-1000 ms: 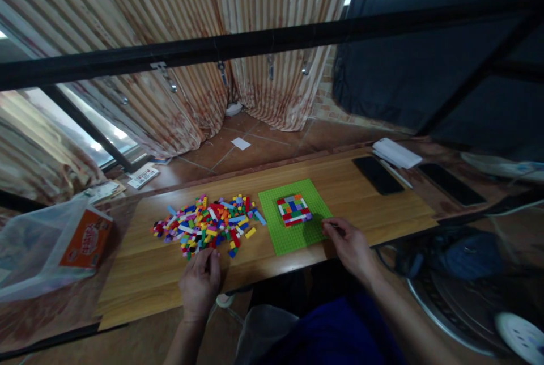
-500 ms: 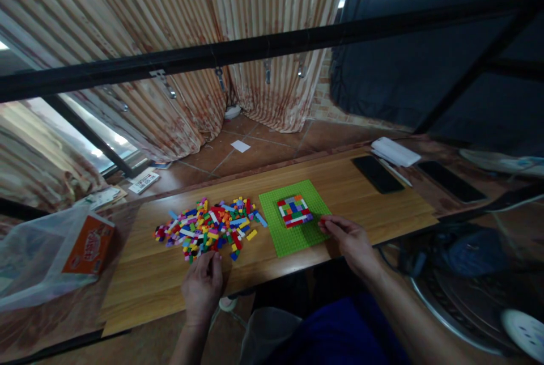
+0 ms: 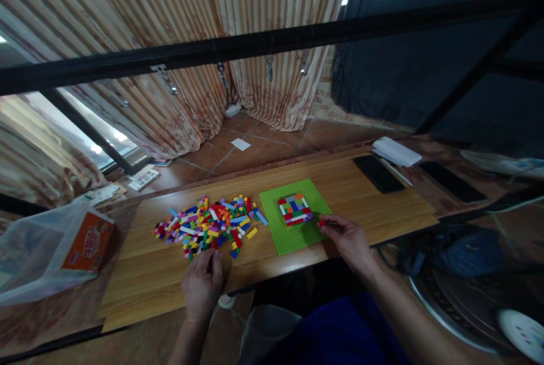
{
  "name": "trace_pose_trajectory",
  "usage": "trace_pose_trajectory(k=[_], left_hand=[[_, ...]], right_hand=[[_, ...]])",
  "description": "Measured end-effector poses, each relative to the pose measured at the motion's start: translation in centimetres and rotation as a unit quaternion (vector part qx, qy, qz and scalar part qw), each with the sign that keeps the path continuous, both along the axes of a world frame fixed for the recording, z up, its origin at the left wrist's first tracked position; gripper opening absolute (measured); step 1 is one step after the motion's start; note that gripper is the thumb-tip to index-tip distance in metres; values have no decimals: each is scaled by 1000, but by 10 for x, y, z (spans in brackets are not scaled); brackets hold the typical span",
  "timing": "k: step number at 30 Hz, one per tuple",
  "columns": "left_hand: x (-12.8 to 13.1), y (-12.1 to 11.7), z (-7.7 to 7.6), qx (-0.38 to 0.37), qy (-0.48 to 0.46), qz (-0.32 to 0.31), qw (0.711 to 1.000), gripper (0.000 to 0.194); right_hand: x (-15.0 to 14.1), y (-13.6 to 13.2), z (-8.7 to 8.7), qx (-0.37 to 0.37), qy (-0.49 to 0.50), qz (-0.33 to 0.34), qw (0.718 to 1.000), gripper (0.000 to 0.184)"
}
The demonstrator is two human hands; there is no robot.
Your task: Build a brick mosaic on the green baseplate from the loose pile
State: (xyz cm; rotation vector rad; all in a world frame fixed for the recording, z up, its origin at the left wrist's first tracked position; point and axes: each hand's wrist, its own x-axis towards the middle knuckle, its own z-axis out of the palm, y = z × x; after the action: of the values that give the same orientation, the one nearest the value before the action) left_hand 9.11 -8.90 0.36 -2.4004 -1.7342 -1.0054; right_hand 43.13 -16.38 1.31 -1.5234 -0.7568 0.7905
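Note:
A red toy brick (image 3: pixel 322 223) is pinched between the thumb and fingertips of my right hand (image 3: pixel 349 240), just over the right edge of the green baseplate (image 3: pixel 287 243). Close to its left, a low multicoloured brick build (image 3: pixel 294 209) sits on the baseplate. My left hand (image 3: pixel 204 280) is closed at the near edge of a loose pile of coloured bricks (image 3: pixel 212 223). Its fingers are curled together, and whatever they may hold is hidden.
All this lies on a wooden board (image 3: pixel 140 274). Toward its right end are a black phone (image 3: pixel 378 173) and a pen (image 3: pixel 396 172), near a white case (image 3: pixel 397 151). A second dark phone (image 3: pixel 451 181) lies farther right. At left stands a clear plastic bin (image 3: pixel 40 251).
The right hand has shifted very slightly, and the red brick in it shows more clearly. My left hand stays in place by the pile. The camera view has moved a little.

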Motion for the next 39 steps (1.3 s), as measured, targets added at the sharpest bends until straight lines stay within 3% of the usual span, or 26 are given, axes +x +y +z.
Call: trace_pose_trajectory(k=[5, 10, 15, 20, 30, 39], left_hand=[[0, 0, 0, -8, -7, 4, 1000, 18], [0, 0, 0, -8, -4, 3, 1000, 18], [0, 0, -2, 0, 2, 0, 1000, 18], [-1, 0, -2, -4, 10, -3, 1000, 17], [0, -1, -2, -10, 7, 3, 1000, 18], [3, -1, 2, -11, 7, 7, 1000, 20]], right_hand=[[-3, 4, 4, 13, -194, 45, 980, 24], [-3, 20, 9, 61, -363, 90, 925, 23], [2, 30, 0, 81, -445, 142, 880, 29], [7, 33, -8, 107, -481, 155, 856, 31], [8, 33, -11, 158, -488, 154, 845, 29], [4, 30, -7, 153, -433, 140, 877, 24]])
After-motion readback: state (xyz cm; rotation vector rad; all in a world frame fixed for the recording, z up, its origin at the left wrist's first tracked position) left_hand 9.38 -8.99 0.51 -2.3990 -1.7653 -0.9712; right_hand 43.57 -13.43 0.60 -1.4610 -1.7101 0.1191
